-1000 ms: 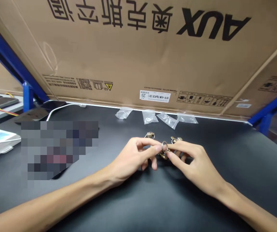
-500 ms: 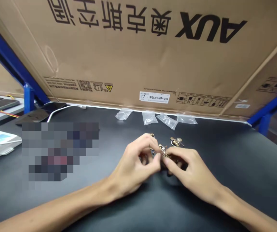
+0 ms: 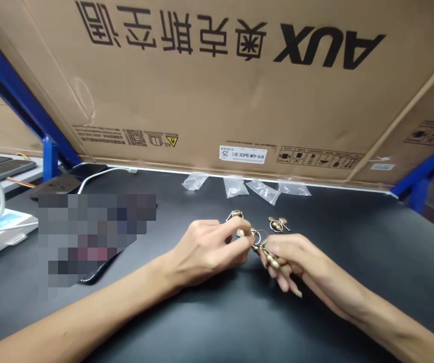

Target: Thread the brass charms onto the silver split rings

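In the middle of the dark table, a metal key ring (image 3: 261, 238) with a rounded brass-coloured charm (image 3: 272, 259) is held between my two hands. My left hand (image 3: 211, 247) pinches the ring's left side between thumb and fingertips. On the other side, my right hand (image 3: 296, 254) is turned palm partly up, grips the ring at its right, and has the charm lying against its fingers. Another brass keychain (image 3: 235, 215) lies just behind my left hand, partly hidden by it. Beyond my right hand rests a further keychain (image 3: 277, 224) with a ring and small flat pieces.
Several clear plastic bags (image 3: 235, 186) lie along the table's back edge, before a large cardboard box (image 3: 202, 101). Blue metal posts (image 3: 49, 156) stand at both sides. A white cable (image 3: 101, 174), a white box (image 3: 1, 227) and a blurred-out patch (image 3: 96, 237) are at left.
My right hand has rolled over, palm more upward, bringing the ring and charm into clearer view. My left hand has turned more knuckles-up. The view has shifted slightly.
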Demonstrator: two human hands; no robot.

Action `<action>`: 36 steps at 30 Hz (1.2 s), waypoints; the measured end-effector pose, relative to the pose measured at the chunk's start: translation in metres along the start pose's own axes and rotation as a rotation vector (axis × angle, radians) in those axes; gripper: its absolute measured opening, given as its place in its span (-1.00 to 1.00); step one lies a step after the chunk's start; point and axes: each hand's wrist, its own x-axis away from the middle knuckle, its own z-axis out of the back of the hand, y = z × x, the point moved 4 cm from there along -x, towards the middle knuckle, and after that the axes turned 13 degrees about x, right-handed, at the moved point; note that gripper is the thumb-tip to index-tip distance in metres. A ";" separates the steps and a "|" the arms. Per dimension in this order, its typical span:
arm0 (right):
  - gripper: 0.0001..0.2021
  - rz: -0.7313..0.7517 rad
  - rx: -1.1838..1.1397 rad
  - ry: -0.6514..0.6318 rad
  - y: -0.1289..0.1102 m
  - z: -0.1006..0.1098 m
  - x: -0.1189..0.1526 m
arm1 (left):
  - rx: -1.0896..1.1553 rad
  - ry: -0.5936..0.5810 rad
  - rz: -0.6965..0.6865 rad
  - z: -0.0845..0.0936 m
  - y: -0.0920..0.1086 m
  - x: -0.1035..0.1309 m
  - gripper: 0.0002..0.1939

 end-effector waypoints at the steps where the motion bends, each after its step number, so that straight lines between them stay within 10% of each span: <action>1: -0.66 0.011 0.053 0.027 0.000 0.002 0.000 | 0.070 -0.003 0.091 0.000 -0.002 -0.001 -0.79; 6: -0.78 0.149 0.504 0.183 -0.004 0.001 0.001 | 0.760 0.022 0.672 -0.014 0.004 0.000 -0.74; 9: -0.78 0.204 0.646 0.195 -0.007 -0.005 0.003 | 0.965 0.005 0.787 -0.022 0.009 0.003 -0.71; 15: -0.68 0.068 0.481 0.129 -0.004 -0.010 0.004 | 0.443 0.084 0.368 -0.009 -0.003 0.006 -0.79; 22: -0.73 -0.013 0.227 0.021 0.006 -0.009 -0.002 | 0.730 0.146 0.483 -0.008 0.005 0.001 -0.80; 27: -0.64 -0.057 0.103 -0.090 0.001 -0.003 0.003 | 0.534 -0.039 0.217 -0.011 -0.007 0.002 -0.57; 33: -0.77 0.149 1.149 0.408 -0.009 0.034 0.010 | 0.320 -0.148 0.237 -0.006 -0.020 0.000 -0.71; 36: -0.80 0.166 1.491 0.429 -0.001 0.040 0.007 | 0.267 -0.257 0.229 -0.009 -0.010 0.000 -0.77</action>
